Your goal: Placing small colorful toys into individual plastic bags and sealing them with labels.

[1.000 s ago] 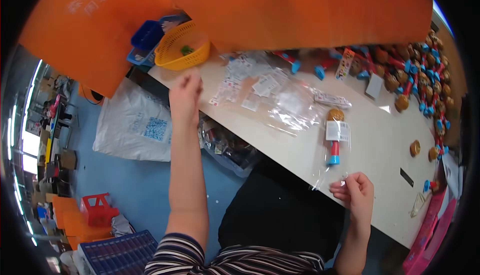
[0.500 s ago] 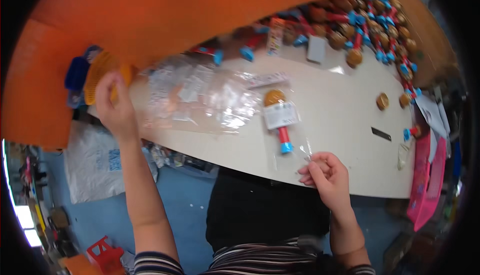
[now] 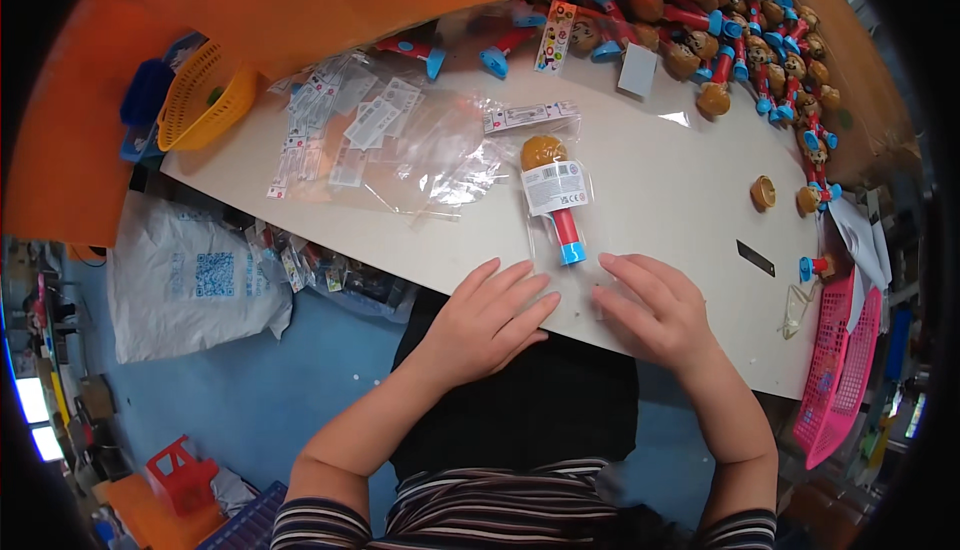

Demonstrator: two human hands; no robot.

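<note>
A toy (image 3: 566,230) with a round brown head, a red stem and a blue foot lies in a clear plastic bag, its foot toward me. A white printed label (image 3: 554,188) covers its middle, and a printed header strip (image 3: 531,117) lies at the bag's far end. My left hand (image 3: 490,320) is at the bag's near left corner, palm down with fingers stretched out. At the near right corner, my right hand (image 3: 655,310) has its fingers extended and apart. Both hands seem to rest on or just over the bag's near edge; exact contact is unclear.
Clear bags with printed labels (image 3: 375,122) lie at left, beside a yellow basket (image 3: 205,100). Similar toys (image 3: 715,60) pile up far right. A brown cap (image 3: 763,193), a dark blade-like strip (image 3: 756,258) and a pink basket (image 3: 838,375) are at right. An orange sheet (image 3: 330,10) borders the far side.
My left hand has come from the yellow basket to the near edge of the bag. My right hand has moved slightly up and its fingers have spread from a pinch on the bag's corner.
</note>
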